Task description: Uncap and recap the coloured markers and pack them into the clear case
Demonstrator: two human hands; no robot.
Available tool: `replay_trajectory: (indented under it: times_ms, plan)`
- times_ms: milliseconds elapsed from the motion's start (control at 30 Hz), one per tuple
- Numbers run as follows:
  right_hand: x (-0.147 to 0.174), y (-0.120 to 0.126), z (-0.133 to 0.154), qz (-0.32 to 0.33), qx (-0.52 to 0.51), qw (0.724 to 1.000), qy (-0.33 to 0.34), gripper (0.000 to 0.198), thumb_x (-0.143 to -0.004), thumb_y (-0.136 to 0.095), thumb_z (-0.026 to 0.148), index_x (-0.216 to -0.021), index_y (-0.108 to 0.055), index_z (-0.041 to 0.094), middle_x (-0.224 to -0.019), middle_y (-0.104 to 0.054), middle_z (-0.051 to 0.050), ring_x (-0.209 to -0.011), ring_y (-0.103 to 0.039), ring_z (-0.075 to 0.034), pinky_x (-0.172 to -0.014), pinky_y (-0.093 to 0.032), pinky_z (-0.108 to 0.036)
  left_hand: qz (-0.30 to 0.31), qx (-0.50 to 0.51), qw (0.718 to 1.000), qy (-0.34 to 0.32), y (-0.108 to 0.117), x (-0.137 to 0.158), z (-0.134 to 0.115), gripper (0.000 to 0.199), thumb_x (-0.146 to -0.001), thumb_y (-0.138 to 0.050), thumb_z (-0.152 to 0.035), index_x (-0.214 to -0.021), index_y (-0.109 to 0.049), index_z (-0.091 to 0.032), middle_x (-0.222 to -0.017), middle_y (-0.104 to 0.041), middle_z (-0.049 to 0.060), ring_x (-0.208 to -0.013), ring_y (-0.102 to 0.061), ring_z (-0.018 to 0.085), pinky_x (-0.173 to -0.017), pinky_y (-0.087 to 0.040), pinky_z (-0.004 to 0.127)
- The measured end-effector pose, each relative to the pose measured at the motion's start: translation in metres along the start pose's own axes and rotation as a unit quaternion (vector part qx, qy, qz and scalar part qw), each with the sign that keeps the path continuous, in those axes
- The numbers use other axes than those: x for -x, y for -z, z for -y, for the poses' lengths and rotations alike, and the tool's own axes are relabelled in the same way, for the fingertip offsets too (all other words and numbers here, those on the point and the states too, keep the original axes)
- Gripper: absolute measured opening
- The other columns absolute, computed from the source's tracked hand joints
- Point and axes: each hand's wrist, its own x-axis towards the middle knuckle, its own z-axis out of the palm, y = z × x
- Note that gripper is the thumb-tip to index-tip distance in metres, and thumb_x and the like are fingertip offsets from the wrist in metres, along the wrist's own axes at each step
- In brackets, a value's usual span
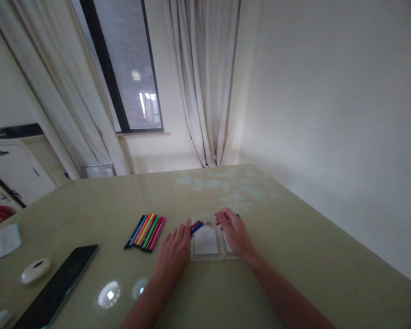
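A clear plastic case (207, 258) lies opened flat on the table, with a white card (205, 241) inside its left half. My left hand (174, 249) is at the case's left edge, its fingers closed on a blue marker (197, 227) and a red marker (195, 224) that stick out to the right. Over the right half of the case is my right hand (233, 233), fingers curled; what they hold, if anything, is hidden. A dark tip (238, 215) shows just behind that hand. Left of my hands, several coloured markers (145, 232) lie side by side in a slanted row.
A black tablet-like slab (60, 283) and a white rounded object (36, 270) lie on the table's left side, beside a white paper (2, 243). The greenish table (294, 265) meets a white wall on the right. A curtained window stands behind.
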Motion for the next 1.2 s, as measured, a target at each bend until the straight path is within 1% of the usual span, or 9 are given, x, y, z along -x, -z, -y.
replay_trajectory:
  times_ms: [67, 167, 333, 433, 500, 600, 667, 933, 1200]
  plan:
    - [-0.013, 0.024, -0.013, -0.038, 0.122, 0.991, 0.033, 0.048, -0.103, -0.041, 0.063, -0.096, -0.065, 0.022, -0.092, -0.071, -0.007, -0.086, -0.065, -0.022, -0.078, -0.049, -0.032, -0.006, -0.041, 0.997, 0.067, 0.004, -0.001, 0.014, 0.057, -0.094, -0.035, 0.001, -0.147, -0.052, -0.015, -0.119, -0.068, 0.016, -0.107, -0.067, 0.028, -0.089, -0.055, 0.040]
    - [-0.026, 0.051, -0.035, -0.073, 0.293, 0.952, 0.041, 0.055, -0.106, -0.031, 0.060, -0.074, -0.057, 0.023, -0.081, -0.067, -0.009, -0.083, -0.061, -0.024, -0.078, -0.044, -0.035, -0.001, -0.081, 0.989, 0.127, 0.010, 0.000, 0.032, 0.054, -0.094, -0.036, 0.000, -0.142, -0.057, -0.017, -0.120, -0.068, 0.018, -0.109, -0.066, 0.029, -0.089, -0.055, 0.040]
    - [-0.032, 0.057, -0.060, -0.027, 0.393, 0.919, 0.034, 0.057, -0.109, -0.028, 0.051, -0.069, -0.058, 0.023, -0.080, -0.065, -0.009, -0.082, -0.061, -0.024, -0.080, -0.043, -0.035, 0.011, -0.095, 0.982, 0.161, 0.012, -0.002, 0.041, 0.037, -0.101, -0.041, -0.015, -0.130, -0.065, -0.012, -0.119, -0.067, 0.020, -0.114, -0.062, 0.035, -0.090, -0.053, 0.047]
    - [-0.032, 0.053, -0.065, -0.024, 0.410, 0.911, 0.045, 0.054, -0.109, -0.030, 0.049, -0.072, -0.061, 0.023, -0.083, -0.065, -0.009, -0.085, -0.061, -0.024, -0.082, -0.043, -0.035, -0.022, -0.022, 0.994, 0.103, 0.008, -0.004, 0.033, 0.032, -0.103, -0.046, -0.026, -0.126, -0.068, -0.020, -0.125, -0.067, 0.016, -0.119, -0.060, 0.035, -0.099, -0.050, 0.051]
    - [-0.032, 0.053, -0.066, -0.027, 0.415, 0.908, 0.050, 0.053, -0.109, -0.031, 0.048, -0.073, -0.061, 0.023, -0.084, -0.064, -0.008, -0.085, -0.061, -0.023, -0.082, -0.043, -0.035, -0.021, 0.048, 0.998, 0.015, 0.006, -0.004, 0.022, 0.032, -0.103, -0.049, -0.033, -0.129, -0.066, -0.024, -0.129, -0.068, 0.011, -0.121, -0.060, 0.030, -0.104, -0.049, 0.048]
    - [-0.032, 0.054, -0.068, -0.035, 0.421, 0.905, 0.050, 0.052, -0.109, -0.032, 0.047, -0.072, -0.060, 0.023, -0.084, -0.064, -0.008, -0.086, -0.061, -0.023, -0.082, -0.043, -0.034, 0.009, 0.151, 0.981, -0.122, 0.006, 0.000, 0.004, 0.045, -0.101, -0.056, -0.048, -0.140, -0.059, -0.026, -0.140, -0.064, 0.009, -0.127, -0.058, 0.029, -0.108, -0.047, 0.047]
    - [-0.031, 0.055, -0.070, -0.041, 0.423, 0.904, 0.043, 0.052, -0.109, -0.032, 0.047, -0.072, -0.060, 0.023, -0.084, -0.063, -0.009, -0.085, -0.061, -0.023, -0.080, -0.043, -0.034, 0.030, 0.183, 0.970, -0.160, 0.007, 0.004, -0.004, 0.052, -0.097, -0.061, -0.055, -0.140, -0.059, -0.026, -0.144, -0.062, 0.010, -0.130, -0.057, 0.031, -0.111, -0.045, 0.050]
    - [-0.034, 0.056, -0.073, -0.048, 0.391, 0.918, 0.042, 0.060, -0.109, -0.029, 0.052, -0.067, -0.061, 0.023, -0.081, -0.064, -0.009, -0.081, -0.062, -0.023, -0.080, -0.044, -0.034, 0.062, 0.182, 0.971, -0.139, 0.005, 0.005, -0.005, 0.042, -0.097, -0.065, -0.045, -0.135, -0.062, -0.027, -0.142, -0.064, 0.009, -0.127, -0.060, 0.030, -0.109, -0.046, 0.050]
    - [-0.032, 0.055, -0.062, -0.016, 0.446, 0.893, 0.055, 0.060, -0.109, -0.030, 0.050, -0.065, -0.061, 0.023, -0.077, -0.066, -0.009, -0.081, -0.062, -0.024, -0.080, -0.042, -0.036, 0.065, 0.185, 0.972, -0.131, 0.006, 0.006, -0.007, 0.042, -0.097, -0.065, -0.046, -0.135, -0.062, -0.028, -0.142, -0.064, 0.008, -0.126, -0.060, 0.030, -0.108, -0.047, 0.051]
